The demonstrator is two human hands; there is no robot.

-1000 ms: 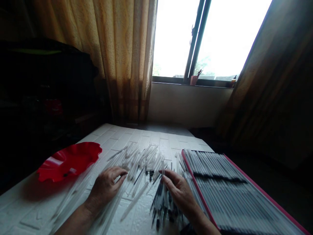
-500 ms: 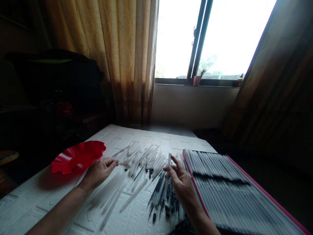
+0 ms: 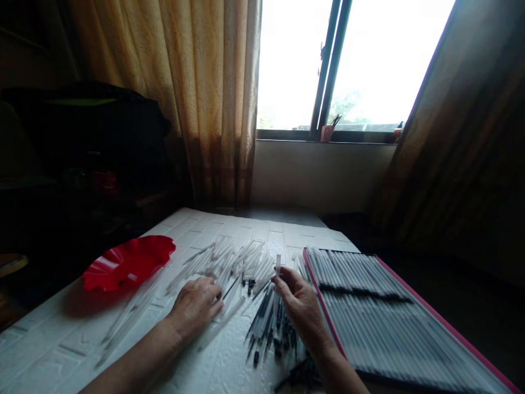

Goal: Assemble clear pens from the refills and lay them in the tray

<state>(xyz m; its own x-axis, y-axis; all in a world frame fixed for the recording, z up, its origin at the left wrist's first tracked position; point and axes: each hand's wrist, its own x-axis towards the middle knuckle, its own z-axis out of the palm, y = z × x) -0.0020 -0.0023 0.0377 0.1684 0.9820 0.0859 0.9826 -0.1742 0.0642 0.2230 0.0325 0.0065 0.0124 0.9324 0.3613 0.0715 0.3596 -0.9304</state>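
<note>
In my right hand (image 3: 298, 298), a clear pen barrel (image 3: 278, 265) stands nearly upright, pinched between thumb and fingers. Beneath that hand lies a pile of dark-filled pens and refills (image 3: 262, 323), some with black ends. My left hand (image 3: 196, 306) hovers low over the table, thumb and fingers apart and bent down beside loose clear tubes. No object shows in it, though its palm is hidden. Ahead of both hands spreads a heap of clear pen tubes (image 3: 223, 257) with small black pieces (image 3: 249, 285) among them. More clear tubes (image 3: 133, 314) lie left of my left forearm, blurred.
A red wavy-rimmed bowl (image 3: 110, 268) sits at the table's left. On the right, a pink-edged box (image 3: 328, 317) holds rows of clear pens (image 3: 381, 317). White brick-patterned cover (image 3: 229, 372) lies on the table. Behind are curtains (image 3: 213, 98) and a window with a pink cup (image 3: 327, 133).
My left hand has moved right and nearer to me, from beside the bowl toward the tubes. Clear tubes now lie farther left. My right hand keeps the pen barrel, nearly in place.
</note>
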